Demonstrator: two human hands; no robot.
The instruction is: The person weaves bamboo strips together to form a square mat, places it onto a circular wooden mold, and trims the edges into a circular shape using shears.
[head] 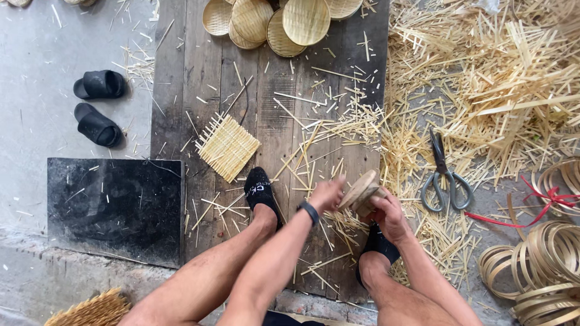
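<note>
- Round wooden mould sits tilted between my two hands, above the plank floor and just over my right foot.
- My left hand presses its fingers, held together, against the mould's left face.
- My right hand curls around its right edge, gripping it.
- Scissors lie near, among bamboo strips.
- Woven bamboo square rests beside my left foot.

A basket-weaving workshop: bamboo strips, woven trays, coiled hoops, shears.
</note>
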